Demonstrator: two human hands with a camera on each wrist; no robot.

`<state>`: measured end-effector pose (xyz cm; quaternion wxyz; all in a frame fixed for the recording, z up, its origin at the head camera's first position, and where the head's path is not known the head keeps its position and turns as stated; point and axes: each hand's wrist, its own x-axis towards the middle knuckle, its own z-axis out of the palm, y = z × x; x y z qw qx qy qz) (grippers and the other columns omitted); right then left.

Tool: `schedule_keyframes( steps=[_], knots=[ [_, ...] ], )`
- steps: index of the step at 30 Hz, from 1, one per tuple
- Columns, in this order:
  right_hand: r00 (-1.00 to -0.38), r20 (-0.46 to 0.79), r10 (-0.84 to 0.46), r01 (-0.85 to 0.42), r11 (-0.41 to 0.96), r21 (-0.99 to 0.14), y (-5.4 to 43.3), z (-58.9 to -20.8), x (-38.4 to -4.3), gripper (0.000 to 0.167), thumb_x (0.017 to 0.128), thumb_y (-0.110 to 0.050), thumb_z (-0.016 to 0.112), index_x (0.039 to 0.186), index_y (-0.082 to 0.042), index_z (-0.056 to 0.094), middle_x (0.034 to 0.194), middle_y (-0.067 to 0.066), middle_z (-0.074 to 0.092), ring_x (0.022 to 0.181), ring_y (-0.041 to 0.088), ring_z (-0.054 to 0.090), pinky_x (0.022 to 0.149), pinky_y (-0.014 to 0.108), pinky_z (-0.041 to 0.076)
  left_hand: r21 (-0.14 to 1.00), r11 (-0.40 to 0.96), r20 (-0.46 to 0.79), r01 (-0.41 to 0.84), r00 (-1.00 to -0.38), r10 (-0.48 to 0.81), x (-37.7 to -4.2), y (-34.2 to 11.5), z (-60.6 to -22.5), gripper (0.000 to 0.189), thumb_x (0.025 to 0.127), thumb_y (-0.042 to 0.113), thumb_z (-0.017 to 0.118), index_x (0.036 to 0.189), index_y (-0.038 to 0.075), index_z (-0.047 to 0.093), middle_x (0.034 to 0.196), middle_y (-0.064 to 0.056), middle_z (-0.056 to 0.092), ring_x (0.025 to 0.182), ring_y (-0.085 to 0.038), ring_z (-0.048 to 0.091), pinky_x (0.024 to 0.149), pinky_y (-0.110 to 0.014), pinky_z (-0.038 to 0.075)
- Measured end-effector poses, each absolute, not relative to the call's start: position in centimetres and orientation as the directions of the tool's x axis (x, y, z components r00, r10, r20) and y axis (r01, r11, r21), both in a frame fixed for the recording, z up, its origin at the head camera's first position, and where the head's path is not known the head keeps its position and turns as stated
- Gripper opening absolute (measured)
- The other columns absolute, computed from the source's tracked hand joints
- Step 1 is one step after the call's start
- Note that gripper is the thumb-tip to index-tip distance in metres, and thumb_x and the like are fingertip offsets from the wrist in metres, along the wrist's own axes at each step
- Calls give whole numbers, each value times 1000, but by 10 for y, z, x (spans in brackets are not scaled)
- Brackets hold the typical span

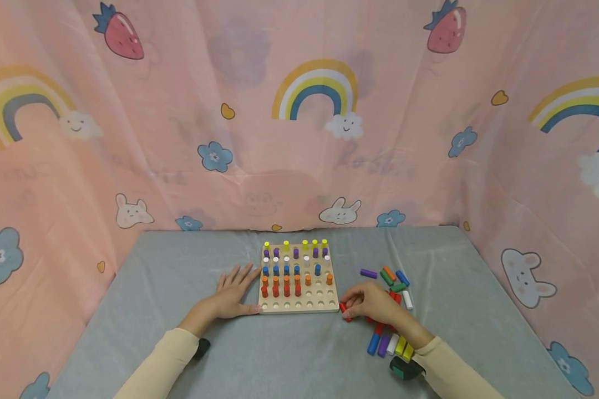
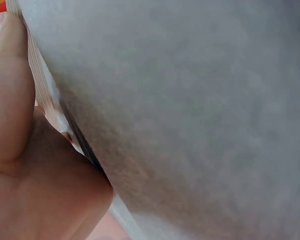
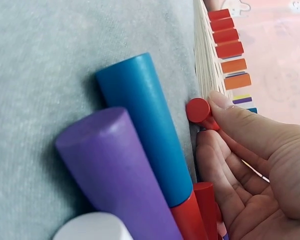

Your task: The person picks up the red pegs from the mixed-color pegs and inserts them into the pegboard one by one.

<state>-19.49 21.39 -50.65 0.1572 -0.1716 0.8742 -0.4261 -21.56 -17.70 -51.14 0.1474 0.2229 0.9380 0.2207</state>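
Note:
A wooden pegboard (image 1: 299, 308) carries upright pegs in coloured rows: yellow, purple, white, blue, orange and red. Spread fingers of my left hand (image 1: 232, 293) lie along the board's left side, its thumb touching the front left corner; the left wrist view shows that thumb (image 2: 12, 60) against the wooden edge. Just off the board's right front corner, my right hand (image 1: 374, 303) pinches a red peg (image 3: 199, 111) between thumb and fingertips. Empty holes show in the front row and among the right-hand columns.
Loose pegs lie right of the board: a purple peg (image 1: 368, 273), an orange peg (image 1: 389, 273), a white peg (image 1: 407, 300), green ones and more red ones partly under my right hand. Nearer are a blue peg (image 1: 373, 344) and yellow ones. A pink curtain (image 1: 299, 166) stands behind the grey tabletop.

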Motion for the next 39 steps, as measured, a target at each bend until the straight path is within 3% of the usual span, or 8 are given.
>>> schedule_keyframes(
  steps=[12, 23, 39],
  knots=[
    [-888, -105, -447, -189, 563, -805, 215, -506, -193, 27, 77, -21, 85, 98, -7, 76, 85, 6, 74, 72, 8, 68, 64, 20, 53, 442, 823, -186, 357, -861, 473, -214, -176, -508, 98, 87, 53, 69, 160, 17, 15, 167, -17, 8, 153, -48, 2, 116, -73, 2],
    [-911, -57, -409, -208, 574, -792, 214, -506, -193, 20, 80, -19, 83, 96, -9, 75, 84, 4, 72, 70, 7, 65, 61, 21, 52, 441, 830, -200, 342, -864, 462, -215, -175, -509, 99, 86, 55, 69, 161, 20, 14, 168, -15, 7, 154, -46, 0, 117, -72, 1],
    [-933, -27, -358, -176, 521, -835, 187, -489, -194, 18, 81, -12, 81, 97, -6, 74, 89, 7, 73, 78, 14, 66, 66, 20, 55, 441, 829, -194, 345, -865, 463, -217, -176, -512, 99, 86, 56, 69, 161, 20, 14, 168, -14, 7, 154, -45, 0, 117, -72, 1]
  ],
)
